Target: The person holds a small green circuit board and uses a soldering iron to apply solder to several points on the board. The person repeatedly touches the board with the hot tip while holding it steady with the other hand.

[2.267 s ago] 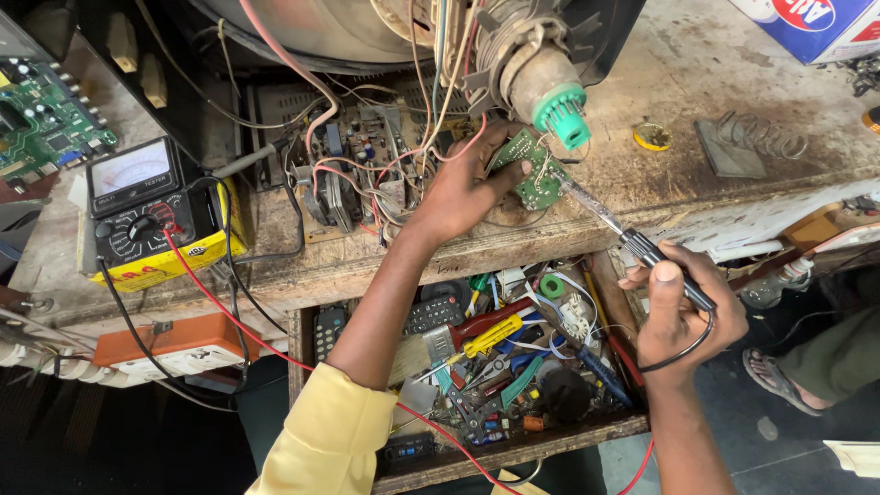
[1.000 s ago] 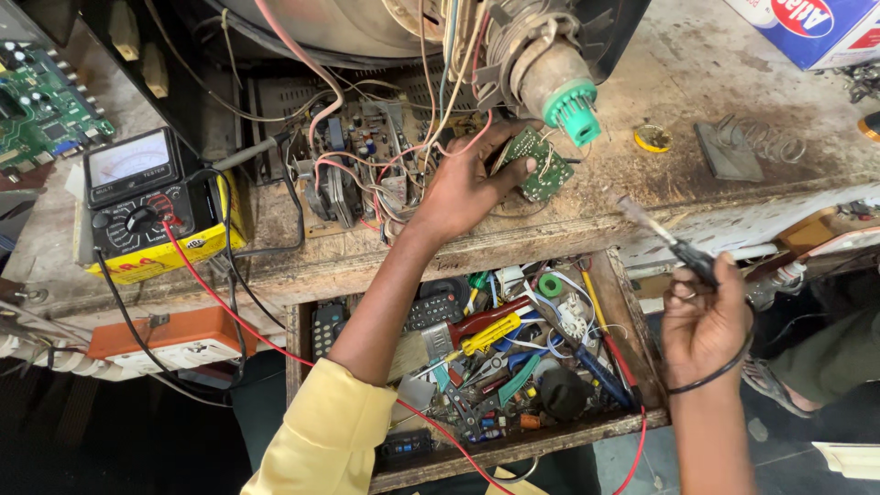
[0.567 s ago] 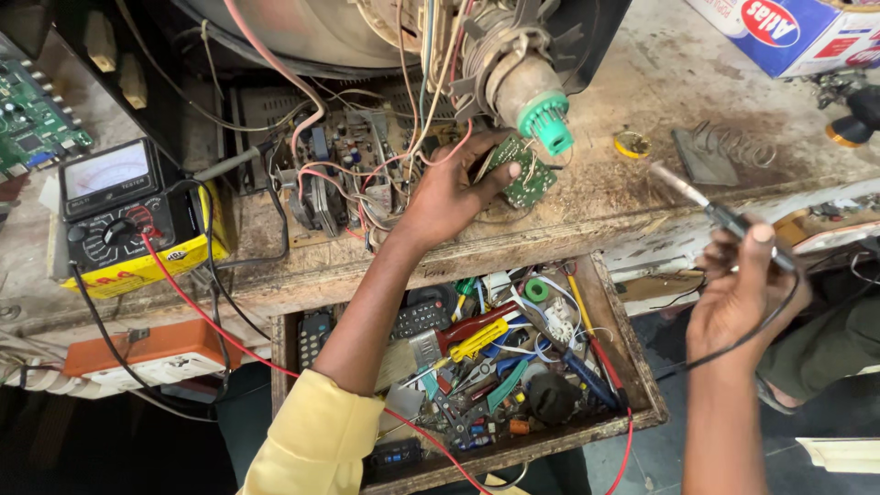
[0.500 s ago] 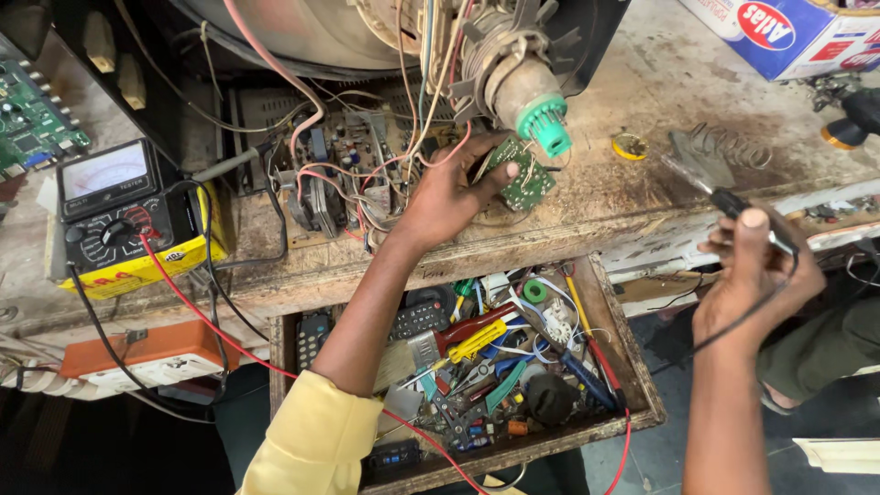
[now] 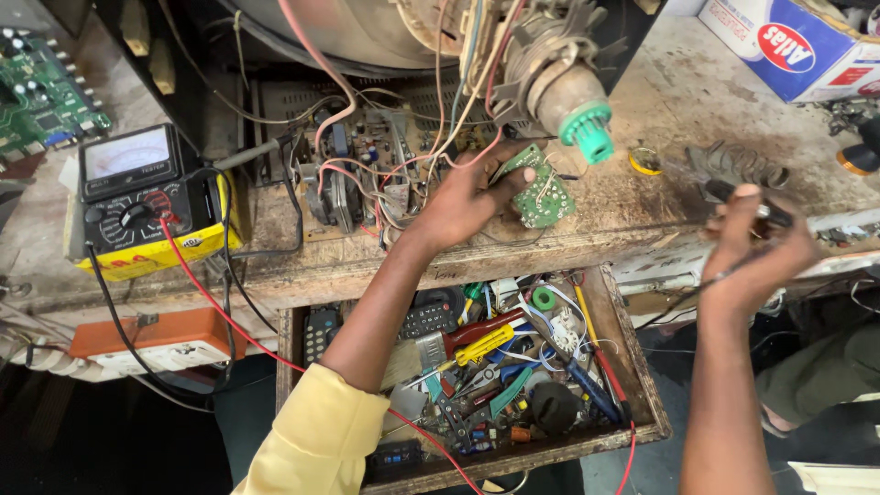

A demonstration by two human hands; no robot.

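My left hand [image 5: 467, 197] reaches onto the wooden bench and grips a small green circuit board [image 5: 539, 194] by its left edge, just below the green-capped neck [image 5: 587, 128] of a picture tube. My right hand [image 5: 753, 246] is out to the right, off the bench edge, closed around the dark handle of a soldering iron [image 5: 739, 192]. The iron's tip points left toward a coiled wire stand [image 5: 733, 163]. Its cord hangs down from my fist.
A yellow-cased analog multimeter [image 5: 147, 197] with red and black leads sits at left, above an orange socket strip [image 5: 151, 337]. An open drawer [image 5: 642, 385] below holds screwdrivers, pliers and parts. A blue and white carton [image 5: 793, 46] stands at the back right. Someone's leg [image 5: 825, 371] shows at right.
My right hand has drawn the soldering iron away from the small board, rightward and back toward the wire stand. My left hand has stayed on the board. The view has shifted slightly.
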